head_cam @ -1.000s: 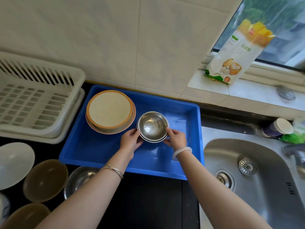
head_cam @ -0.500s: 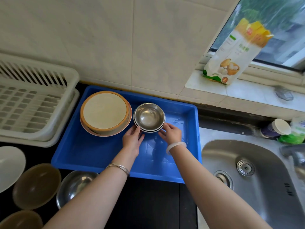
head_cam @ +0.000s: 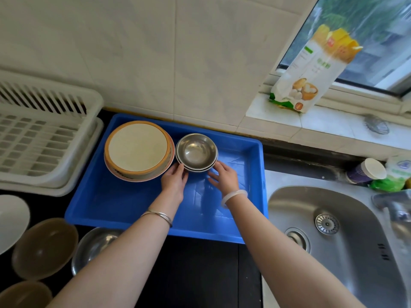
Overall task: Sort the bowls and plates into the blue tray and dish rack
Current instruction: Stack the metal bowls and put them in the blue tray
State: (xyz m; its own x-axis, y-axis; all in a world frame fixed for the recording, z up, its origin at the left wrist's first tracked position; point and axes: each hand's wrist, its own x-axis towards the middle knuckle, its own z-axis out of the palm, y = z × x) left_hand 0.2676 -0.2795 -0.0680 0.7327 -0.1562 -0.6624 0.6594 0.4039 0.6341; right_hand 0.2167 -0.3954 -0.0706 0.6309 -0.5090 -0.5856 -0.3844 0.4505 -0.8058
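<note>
A stack of small steel bowls [head_cam: 196,152] stands at the back of the blue tray [head_cam: 124,203], right next to a stack of orange-rimmed plates [head_cam: 138,150]. My left hand [head_cam: 174,182] rests its fingertips against the stack's near left rim. My right hand [head_cam: 223,180] hovers at the near right rim, fingers spread, just off the metal. The white dish rack [head_cam: 44,138] sits left of the tray and holds no dishes. On the dark counter at the lower left lie a white bowl [head_cam: 11,218], two brown bowls [head_cam: 44,247] and a larger steel bowl [head_cam: 95,245].
A steel sink [head_cam: 333,230] lies right of the tray, with its tap [head_cam: 398,210] at the far right. A flour bag [head_cam: 311,70] leans on the windowsill. A purple cup [head_cam: 364,171] and a green item stand behind the sink.
The stack of steel bowls moved to the back of the tray beside the plates. Both hands have eased off its rim, the right one opening.
</note>
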